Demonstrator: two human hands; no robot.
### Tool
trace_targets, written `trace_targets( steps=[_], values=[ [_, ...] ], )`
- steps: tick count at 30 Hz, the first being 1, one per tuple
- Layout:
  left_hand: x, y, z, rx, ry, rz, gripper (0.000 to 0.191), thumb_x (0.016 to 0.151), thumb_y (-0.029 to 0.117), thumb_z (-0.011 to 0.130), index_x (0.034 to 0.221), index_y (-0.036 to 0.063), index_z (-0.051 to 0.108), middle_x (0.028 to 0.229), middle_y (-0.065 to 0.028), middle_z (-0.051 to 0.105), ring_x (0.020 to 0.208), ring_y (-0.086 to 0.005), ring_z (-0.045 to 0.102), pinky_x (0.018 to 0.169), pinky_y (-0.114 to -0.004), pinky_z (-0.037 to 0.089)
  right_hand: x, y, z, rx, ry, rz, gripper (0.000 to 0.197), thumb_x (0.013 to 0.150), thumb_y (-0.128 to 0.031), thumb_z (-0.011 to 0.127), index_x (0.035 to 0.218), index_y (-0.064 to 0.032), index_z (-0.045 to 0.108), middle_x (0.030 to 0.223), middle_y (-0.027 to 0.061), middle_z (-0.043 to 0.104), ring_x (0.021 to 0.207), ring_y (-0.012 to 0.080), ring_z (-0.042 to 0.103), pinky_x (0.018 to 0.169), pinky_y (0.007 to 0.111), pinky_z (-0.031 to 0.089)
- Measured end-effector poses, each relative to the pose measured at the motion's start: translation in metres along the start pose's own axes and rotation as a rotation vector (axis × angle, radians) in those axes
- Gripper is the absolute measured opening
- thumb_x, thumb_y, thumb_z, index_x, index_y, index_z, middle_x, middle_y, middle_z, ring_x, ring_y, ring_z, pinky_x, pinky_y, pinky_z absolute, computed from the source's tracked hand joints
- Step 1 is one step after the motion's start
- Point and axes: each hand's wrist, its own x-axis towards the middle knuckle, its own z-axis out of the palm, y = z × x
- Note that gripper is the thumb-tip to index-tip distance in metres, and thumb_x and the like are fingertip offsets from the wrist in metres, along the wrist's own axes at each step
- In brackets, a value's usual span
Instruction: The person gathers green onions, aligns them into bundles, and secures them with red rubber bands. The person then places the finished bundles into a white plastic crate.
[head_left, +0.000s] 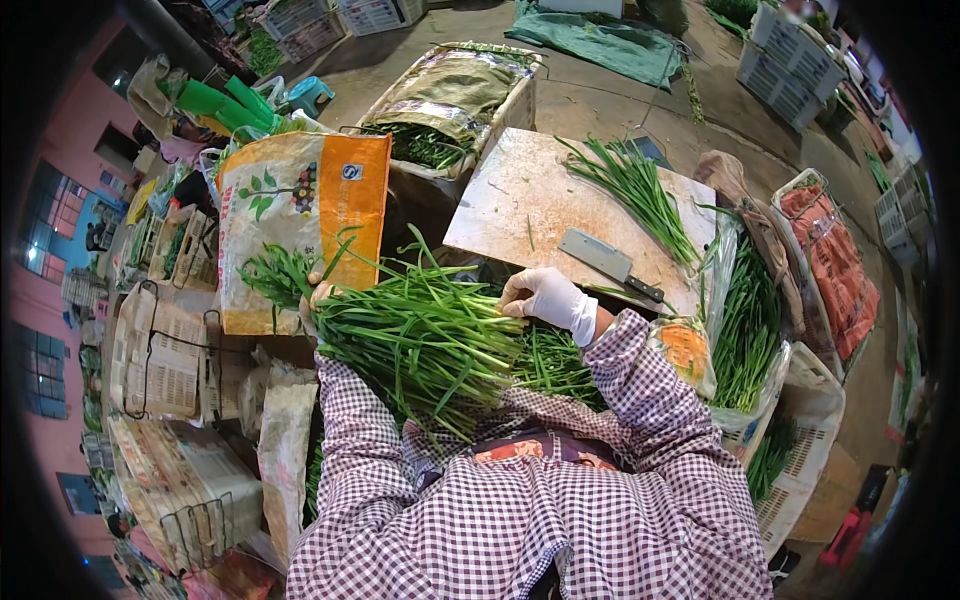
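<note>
A thick bunch of green leafy stalks, probably garlic chives (420, 330), lies across my lap with its pale cut ends to the right. My left hand (309, 306) grips the bunch near its leafy end and is mostly hidden by leaves. At the pale ends, the thumb and fingertips of my white-gloved right hand (546, 297) pinch a few stalks. More loose greens (555, 356) lie below my right wrist. Beyond it a stained white board (495, 195) carries a cleaver (596, 253) with a dark handle and a smaller bundle of stalks (637, 195).
An orange-and-white woven sack (349, 195) stands behind my left hand. A crate of covered greens (450, 90) is beyond the board. To the right are a plastic bag of stalks (746, 322) and a white crate (806, 420); stacked crates (161, 360) stand left.
</note>
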Motion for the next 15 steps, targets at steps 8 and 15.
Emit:
trace_targets(
  steps=[8,15],
  values=[
    [-0.005,0.005,0.004,-0.036,-0.083,-0.044,0.019,0.1,0.028,0.045,0.095,0.0099,0.047,0.076,0.0024,0.046,0.069,-0.0112,0.044,0.072,-0.032,0.04,-0.055,0.048,-0.024,-0.284,-0.03,-0.012,0.019,0.083,-0.024,0.065,0.088,-0.0061,0.069,0.085,0.0147,0.067,0.079,0.0296,0.064,0.07,0.039,0.05],
    [-0.016,0.005,0.008,-0.072,-0.109,-0.041,0.017,0.099,0.027,0.046,0.092,0.0113,0.045,0.074,0.0031,0.044,0.065,-0.0094,0.041,0.068,-0.03,0.038,-0.063,0.033,-0.01,-0.401,0.116,0.128,0.022,0.077,-0.024,0.07,0.09,-0.0066,0.072,0.086,0.0132,0.068,0.079,0.0302,0.065,0.071,0.039,0.051]
  ],
)
